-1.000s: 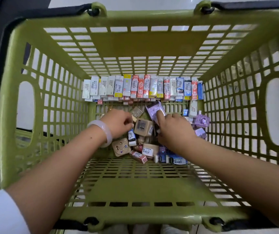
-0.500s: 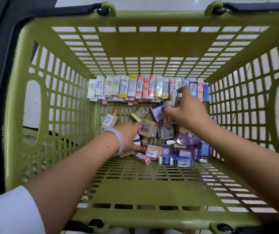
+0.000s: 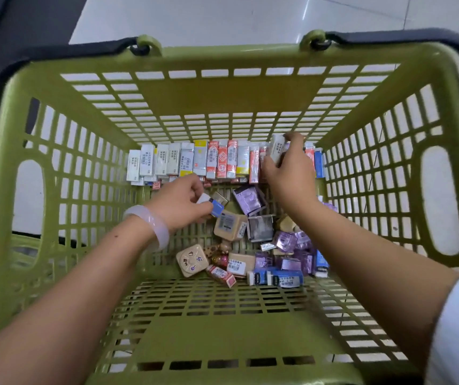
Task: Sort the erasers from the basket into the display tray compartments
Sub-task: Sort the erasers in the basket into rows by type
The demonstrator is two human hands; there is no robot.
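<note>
Both my hands are inside a green plastic basket (image 3: 222,95). A row of upright boxed erasers (image 3: 195,161) lines its far wall, white ones at the left, red and yellow in the middle, blue at the right. My right hand (image 3: 289,173) grips a white boxed eraser (image 3: 277,151) at the right part of that row. My left hand (image 3: 179,202) pinches a small blue-and-white eraser (image 3: 214,207) above a loose pile (image 3: 267,245) of tan, purple and blue erasers on the basket floor. No display tray is in view.
The basket's near floor (image 3: 217,315) holds no erasers. Black handles (image 3: 389,37) lie along the rim. Pale tiled floor (image 3: 222,18) shows beyond the basket. A pale bangle (image 3: 153,220) sits on my left wrist.
My right hand has gone from the loose pile up to the far row carrying an eraser. My left hand has lifted a small blue-and-white eraser out of the pile.
</note>
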